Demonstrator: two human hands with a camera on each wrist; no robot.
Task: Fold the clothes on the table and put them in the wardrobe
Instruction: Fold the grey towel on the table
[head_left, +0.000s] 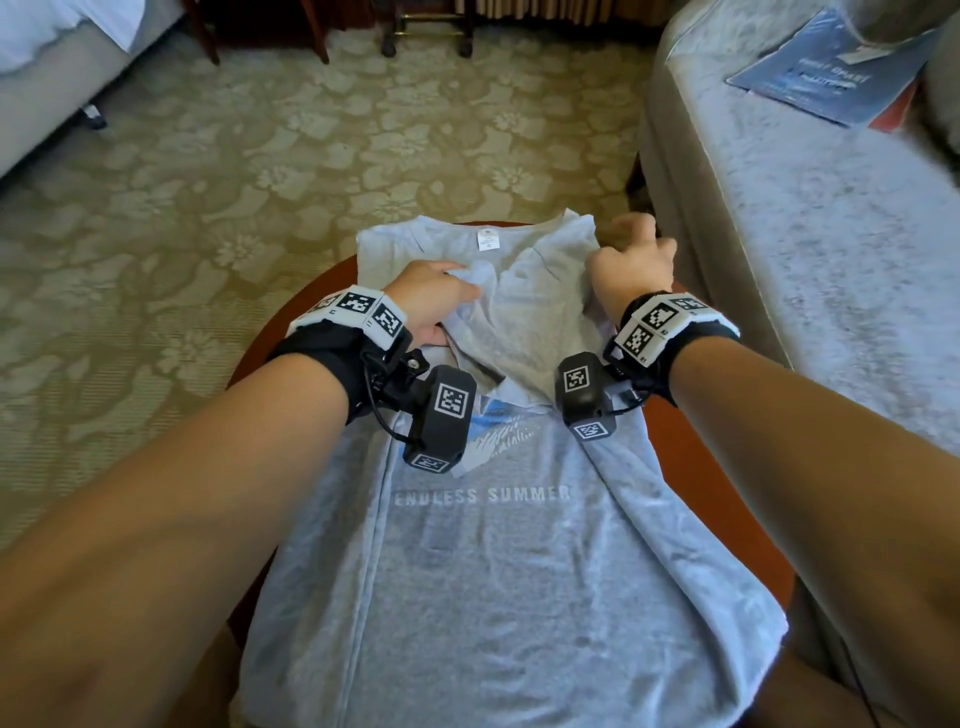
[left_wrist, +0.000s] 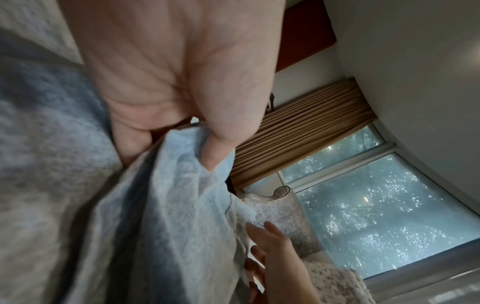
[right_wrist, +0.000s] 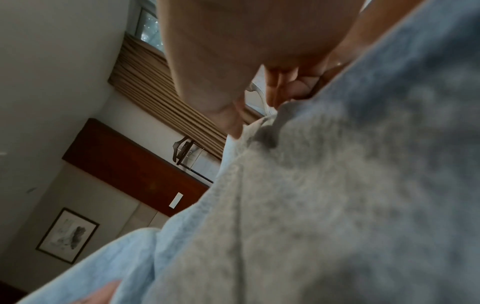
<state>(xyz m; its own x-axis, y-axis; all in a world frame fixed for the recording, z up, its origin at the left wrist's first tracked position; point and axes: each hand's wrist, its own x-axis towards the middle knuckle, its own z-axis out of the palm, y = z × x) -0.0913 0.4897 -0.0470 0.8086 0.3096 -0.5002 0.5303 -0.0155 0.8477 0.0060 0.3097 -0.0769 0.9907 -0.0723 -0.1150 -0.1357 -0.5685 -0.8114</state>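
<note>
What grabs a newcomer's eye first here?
The light blue T-shirt printed ENDLESS SUMMER, spread over the round wooden table at centre. Next, the left hand pinching a fold near its collar while the right hand works the opposite shoulder.

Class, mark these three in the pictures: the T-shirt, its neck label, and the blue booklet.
T-shirt (head_left: 509, 561): head view, on the chest below the lettering.
Neck label (head_left: 489, 240): head view, middle of the white tag.
Blue booklet (head_left: 826, 78): head view, on its cover.
</note>
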